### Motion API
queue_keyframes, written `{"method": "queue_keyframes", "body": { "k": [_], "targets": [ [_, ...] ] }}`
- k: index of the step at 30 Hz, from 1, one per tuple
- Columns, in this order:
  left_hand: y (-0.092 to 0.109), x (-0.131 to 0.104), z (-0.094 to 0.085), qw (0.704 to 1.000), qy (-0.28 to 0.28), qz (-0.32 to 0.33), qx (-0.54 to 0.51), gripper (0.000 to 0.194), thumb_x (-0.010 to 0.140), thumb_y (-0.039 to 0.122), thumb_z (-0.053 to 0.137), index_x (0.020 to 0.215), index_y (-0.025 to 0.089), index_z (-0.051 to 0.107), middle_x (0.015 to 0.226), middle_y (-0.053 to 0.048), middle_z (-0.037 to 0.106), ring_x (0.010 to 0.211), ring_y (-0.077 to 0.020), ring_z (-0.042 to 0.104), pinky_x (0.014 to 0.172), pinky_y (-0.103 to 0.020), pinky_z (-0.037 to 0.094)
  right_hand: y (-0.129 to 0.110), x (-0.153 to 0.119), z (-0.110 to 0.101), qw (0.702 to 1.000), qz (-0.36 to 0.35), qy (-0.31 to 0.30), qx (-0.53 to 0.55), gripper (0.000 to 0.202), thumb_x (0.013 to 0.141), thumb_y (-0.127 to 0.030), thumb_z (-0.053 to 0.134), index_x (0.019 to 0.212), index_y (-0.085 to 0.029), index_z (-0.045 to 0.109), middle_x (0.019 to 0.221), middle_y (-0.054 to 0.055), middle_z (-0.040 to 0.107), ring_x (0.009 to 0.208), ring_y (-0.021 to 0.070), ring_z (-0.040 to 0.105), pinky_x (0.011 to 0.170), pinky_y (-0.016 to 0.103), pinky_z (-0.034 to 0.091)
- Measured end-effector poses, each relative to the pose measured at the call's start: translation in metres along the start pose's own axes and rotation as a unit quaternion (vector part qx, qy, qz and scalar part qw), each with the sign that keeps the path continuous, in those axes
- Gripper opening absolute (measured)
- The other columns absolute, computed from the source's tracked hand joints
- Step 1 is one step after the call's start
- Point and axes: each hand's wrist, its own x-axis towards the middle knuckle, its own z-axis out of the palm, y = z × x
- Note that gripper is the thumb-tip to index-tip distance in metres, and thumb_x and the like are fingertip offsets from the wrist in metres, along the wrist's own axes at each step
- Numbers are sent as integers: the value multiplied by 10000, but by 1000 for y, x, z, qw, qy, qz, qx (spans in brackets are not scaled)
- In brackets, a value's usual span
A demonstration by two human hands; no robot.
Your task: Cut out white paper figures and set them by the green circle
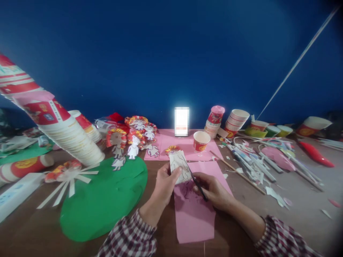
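Observation:
Between thumb and fingers, my left hand [166, 181] holds a small white paper [180, 165] with dark drawn outlines. My right hand [212, 190] is closed round dark scissors [199, 187], whose blades reach up to the paper's right edge. Both hands are over a pink sheet [195, 225] with dark marks on it. Just beyond the hands, a red and white paper cup [201, 141] stands upright on more pink paper [210, 155].
A green paper oval [104, 203] lies at left, near cut-out figures [133, 147] and a leaning cup stack [72, 137]. A lit screen [182, 122] stands at the back. Pens [246, 160], a thin stick [238, 174] and paper scraps [276, 196] spread at right.

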Motion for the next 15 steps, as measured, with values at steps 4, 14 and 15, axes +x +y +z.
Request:
{"method": "queue_keyframes", "body": {
  "k": [4, 14, 15],
  "targets": [
    [-1, 0, 0, 1000, -1, 7, 0, 404, 660, 380, 767, 948, 108, 688, 886, -108, 723, 700, -188, 666, 632, -269, 519, 0, 0, 1, 1000, -3, 3, 12, 291, 821, -345, 627, 1034, -148, 622, 696, -17, 541, 587, 102, 450, 514, 214, 373],
    [-1, 0, -2, 1000, -5, 8, 14, 381, 677, 383, 755, 939, 115, 689, 880, -100, 723, 685, -180, 662, 623, -262, 514, -2, 0, 2, 1000, 18, 10, 20, 329, 800, -403, 648, 1009, -150, 630, 657, -26, 509, 550, 94, 404, 484, 213, 342],
    [-1, 0, -1, 1000, -5, 8, 16, 378, 681, 381, 753, 940, 113, 686, 886, -102, 723, 679, -176, 661, 621, -261, 513, -2, 0, 2, 1000, 19, 10, 22, 326, 799, -397, 649, 1010, -149, 630, 661, -26, 510, 553, 94, 406, 488, 214, 344]
  ]
}}
